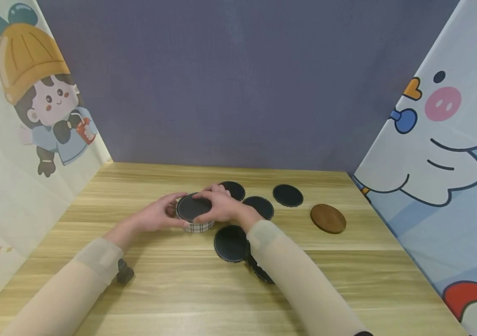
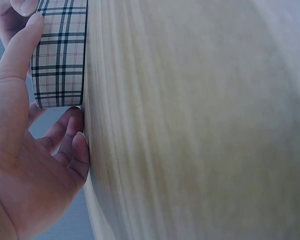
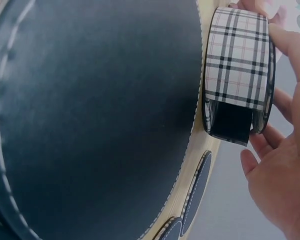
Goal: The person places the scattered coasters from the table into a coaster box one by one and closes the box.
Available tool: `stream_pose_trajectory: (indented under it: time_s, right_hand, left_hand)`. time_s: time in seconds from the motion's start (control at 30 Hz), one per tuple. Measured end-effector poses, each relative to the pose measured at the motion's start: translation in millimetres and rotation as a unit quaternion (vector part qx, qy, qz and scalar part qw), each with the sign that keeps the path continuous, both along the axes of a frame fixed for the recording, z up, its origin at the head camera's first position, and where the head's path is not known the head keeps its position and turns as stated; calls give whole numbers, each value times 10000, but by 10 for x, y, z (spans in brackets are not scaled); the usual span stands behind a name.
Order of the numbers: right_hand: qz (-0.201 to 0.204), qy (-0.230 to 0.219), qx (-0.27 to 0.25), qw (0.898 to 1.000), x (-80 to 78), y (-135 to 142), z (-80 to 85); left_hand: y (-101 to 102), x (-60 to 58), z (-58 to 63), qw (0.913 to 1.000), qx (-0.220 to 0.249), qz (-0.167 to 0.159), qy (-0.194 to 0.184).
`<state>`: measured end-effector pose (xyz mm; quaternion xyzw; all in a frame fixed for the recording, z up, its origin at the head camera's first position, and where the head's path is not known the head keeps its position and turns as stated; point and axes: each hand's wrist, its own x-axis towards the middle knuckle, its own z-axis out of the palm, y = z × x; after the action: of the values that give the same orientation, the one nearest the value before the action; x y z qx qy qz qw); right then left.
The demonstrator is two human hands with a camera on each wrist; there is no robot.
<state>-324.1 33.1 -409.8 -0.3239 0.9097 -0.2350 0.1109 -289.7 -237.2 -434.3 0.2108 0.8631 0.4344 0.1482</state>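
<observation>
A round coaster holder (image 1: pixel 198 227) with a plaid side band and a black top stands on the table left of centre. My left hand (image 1: pixel 152 218) grips it from the left, thumb along the plaid side and fingers curled around the far side. From the right, my right hand (image 1: pixel 221 207) holds its top edge, with thumb and fingers at the rim. A dark slot (image 3: pixel 232 122) in the holder's side shows in the right wrist view. Beside my right forearm lies a black coaster (image 1: pixel 231 242) with white stitching, and another (image 1: pixel 260 273) is partly hidden under the sleeve.
Behind my right hand lie more black coasters, one (image 1: pixel 234 189) partly covered by my fingers, one (image 1: pixel 260 206) near my wrist and one (image 1: pixel 288 195) farther right. A brown wooden disc (image 1: pixel 328 218) lies at the right. A grey panel (image 1: pixel 230 93) closes off the table's back.
</observation>
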Motion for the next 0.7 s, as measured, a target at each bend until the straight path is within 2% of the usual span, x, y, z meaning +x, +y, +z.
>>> stream_pose_trajectory:
  time_s: [0.37,0.7]
  right_hand:
    - [87,38,228,9997,13,10,63]
    - [127,-57,424,9990,12,29,104]
  left_hand:
    - [3,-10,6,9999,65,-42,88]
    - [2,-1,9,9999,-99,40,71]
